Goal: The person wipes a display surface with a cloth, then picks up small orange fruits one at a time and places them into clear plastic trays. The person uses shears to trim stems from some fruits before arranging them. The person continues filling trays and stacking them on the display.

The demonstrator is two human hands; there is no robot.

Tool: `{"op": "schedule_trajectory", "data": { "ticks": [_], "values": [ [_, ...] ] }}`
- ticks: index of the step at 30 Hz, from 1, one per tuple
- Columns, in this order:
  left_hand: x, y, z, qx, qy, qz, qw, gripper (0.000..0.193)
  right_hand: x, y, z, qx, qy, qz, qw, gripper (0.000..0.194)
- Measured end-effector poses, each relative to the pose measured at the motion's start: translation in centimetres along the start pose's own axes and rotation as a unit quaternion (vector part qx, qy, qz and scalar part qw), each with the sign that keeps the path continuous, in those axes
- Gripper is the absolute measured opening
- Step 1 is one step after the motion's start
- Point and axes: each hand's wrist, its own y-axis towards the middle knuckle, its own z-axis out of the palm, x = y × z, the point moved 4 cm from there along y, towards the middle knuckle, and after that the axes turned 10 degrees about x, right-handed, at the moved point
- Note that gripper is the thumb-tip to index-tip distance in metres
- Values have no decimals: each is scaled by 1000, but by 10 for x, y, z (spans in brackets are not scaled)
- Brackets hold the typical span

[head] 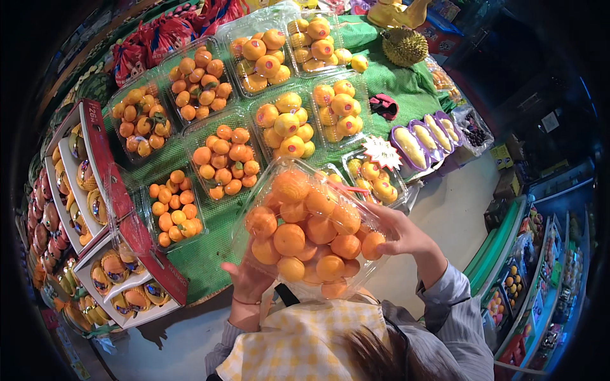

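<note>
Between my two hands is a clear plastic clamshell box (305, 233) packed with mandarins, lifted over the front edge of the green-covered stand (214, 266). My right hand (405, 233) grips its right side, the thumb lying on the plastic near one fruit. Under the left side my left hand (252, 278) supports the box, its thumb sticking out and most of its fingers hidden behind the fruit. Just beyond the held box stands a clear box of small oranges (225, 162). A smaller tray of kumquat-like fruit (174, 209) lies to its left.
More clear boxes of citrus (286, 126) stand in rows on the green cloth. Mango cartons (128, 281) line the left. A durian (405, 46), a dark red-and-black glove (383, 105) and wrapped durian flesh (408, 146) lie right. Shelves (529, 285) with goods stand far right.
</note>
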Motion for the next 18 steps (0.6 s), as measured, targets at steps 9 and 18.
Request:
{"op": "schedule_trajectory", "data": {
  "ticks": [9, 18],
  "values": [
    [-30, -3, 11, -18, 121, -166, 979, 99, -45, 26, -1, 128, 92, 112, 981, 67],
    [-58, -43, 25, -69, 255, 36, 964, 80, -24, 27, 72, -141, 52, -131, 980, 72]
  ]
}}
